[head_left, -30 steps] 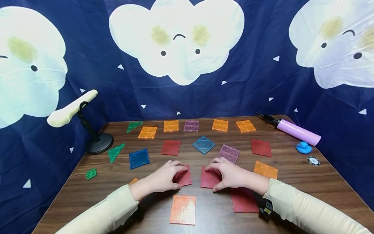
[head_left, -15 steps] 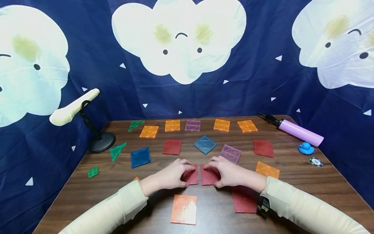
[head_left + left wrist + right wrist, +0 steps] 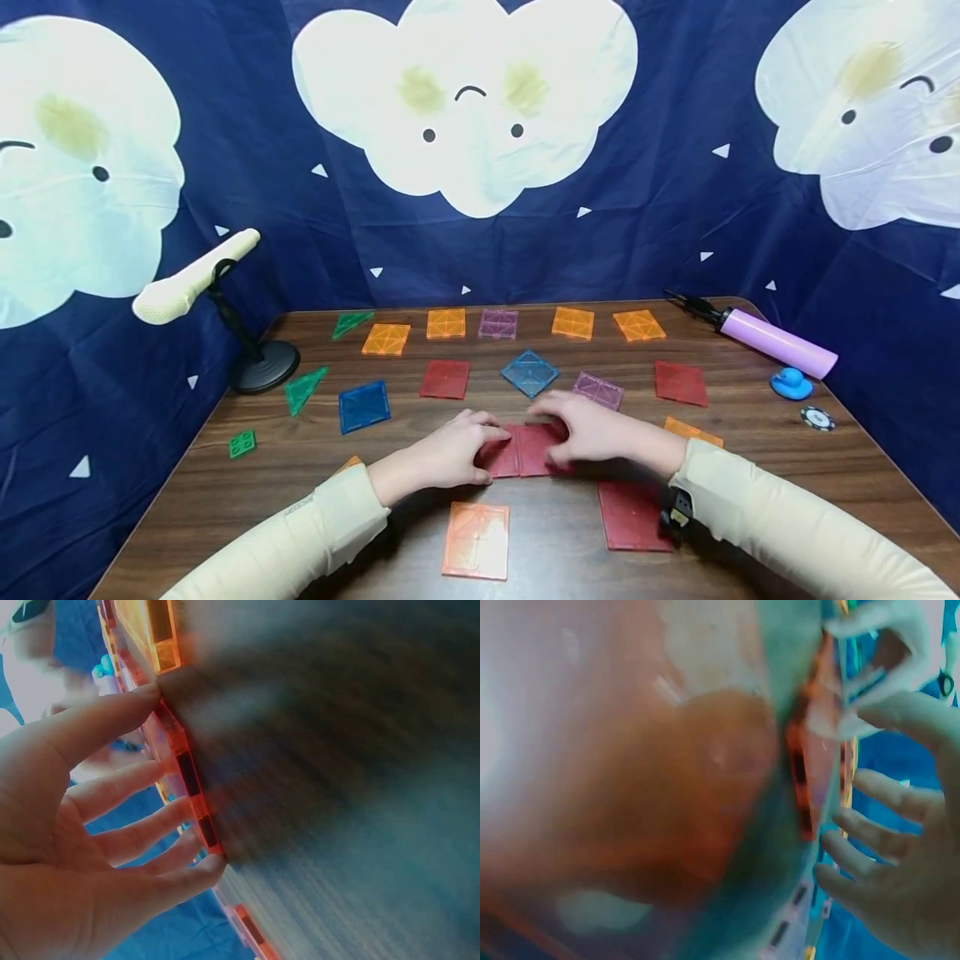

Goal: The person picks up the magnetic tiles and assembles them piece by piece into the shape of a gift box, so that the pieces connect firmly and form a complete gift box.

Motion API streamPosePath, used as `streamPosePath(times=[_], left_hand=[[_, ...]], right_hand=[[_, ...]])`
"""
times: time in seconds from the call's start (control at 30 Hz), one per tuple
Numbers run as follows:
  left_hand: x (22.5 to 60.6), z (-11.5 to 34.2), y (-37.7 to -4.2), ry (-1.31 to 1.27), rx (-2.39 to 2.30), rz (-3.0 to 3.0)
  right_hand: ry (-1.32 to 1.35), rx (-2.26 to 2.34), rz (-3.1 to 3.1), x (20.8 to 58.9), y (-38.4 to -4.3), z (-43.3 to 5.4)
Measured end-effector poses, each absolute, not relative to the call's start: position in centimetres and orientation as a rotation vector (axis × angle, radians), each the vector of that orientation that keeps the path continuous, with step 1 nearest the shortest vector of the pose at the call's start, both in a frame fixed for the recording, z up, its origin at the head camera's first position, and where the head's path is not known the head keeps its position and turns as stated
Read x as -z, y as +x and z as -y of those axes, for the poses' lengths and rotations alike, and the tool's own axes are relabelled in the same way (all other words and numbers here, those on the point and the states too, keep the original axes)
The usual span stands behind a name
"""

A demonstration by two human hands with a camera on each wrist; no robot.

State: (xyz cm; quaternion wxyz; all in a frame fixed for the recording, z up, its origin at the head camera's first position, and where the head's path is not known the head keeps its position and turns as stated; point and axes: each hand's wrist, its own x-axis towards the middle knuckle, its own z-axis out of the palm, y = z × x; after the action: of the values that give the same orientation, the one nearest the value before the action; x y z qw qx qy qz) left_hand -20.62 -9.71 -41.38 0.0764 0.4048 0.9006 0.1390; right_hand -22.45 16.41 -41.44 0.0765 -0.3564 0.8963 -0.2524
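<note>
Two red magnetic tiles lie flat side by side in the middle of the wooden table, their facing edges meeting or nearly so. My left hand (image 3: 459,450) spans the left red tile (image 3: 501,454), thumb on its near edge and fingers on the far side. In the left wrist view, the thumb and little finger touch opposite ends of that tile (image 3: 193,780). Over the right red tile (image 3: 536,450), my slightly blurred right hand (image 3: 588,429) hovers with fingers spread. The right wrist view shows the right hand's fingers (image 3: 866,832) apart from the tile (image 3: 804,780).
An orange tile (image 3: 476,540) lies in front, a red tile (image 3: 633,517) under the right forearm. Behind are a blue diamond-turned tile (image 3: 529,372), a purple tile (image 3: 598,390) and several others. A black stand (image 3: 258,367) is left; a lilac pump (image 3: 780,343) and blue duck (image 3: 791,383) are right.
My left hand has slid its red tile rightward until it lies against the right one. The right hand has since lifted off its tile and shifted slightly right.
</note>
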Motion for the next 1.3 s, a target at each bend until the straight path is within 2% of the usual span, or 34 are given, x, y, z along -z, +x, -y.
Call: streamPosePath(times=[0.27,0.43,0.57,0.87,1.3], left_hand=[[41.4,9.5,-20.7,1.201,-0.410,-2.704],[41.4,9.4,-20.8,1.210,-0.404,-2.694],[41.4,9.4,-20.9,1.220,-0.405,-2.697],[41.2,9.4,-20.9,1.201,-0.421,-2.692],[41.1,9.4,-20.8,1.206,-0.425,-2.692]], right_hand=[[-0.750,0.863,-2.884,40.7,-28.6,-15.7],[-0.653,0.712,-2.881,41.4,-30.6,-14.2],[-0.692,0.601,-2.893,41.7,-30.6,-13.3],[-1.018,0.627,-2.793,41.8,-29.3,-14.0],[-1.153,0.703,-2.631,41.6,-28.1,-16.6]])
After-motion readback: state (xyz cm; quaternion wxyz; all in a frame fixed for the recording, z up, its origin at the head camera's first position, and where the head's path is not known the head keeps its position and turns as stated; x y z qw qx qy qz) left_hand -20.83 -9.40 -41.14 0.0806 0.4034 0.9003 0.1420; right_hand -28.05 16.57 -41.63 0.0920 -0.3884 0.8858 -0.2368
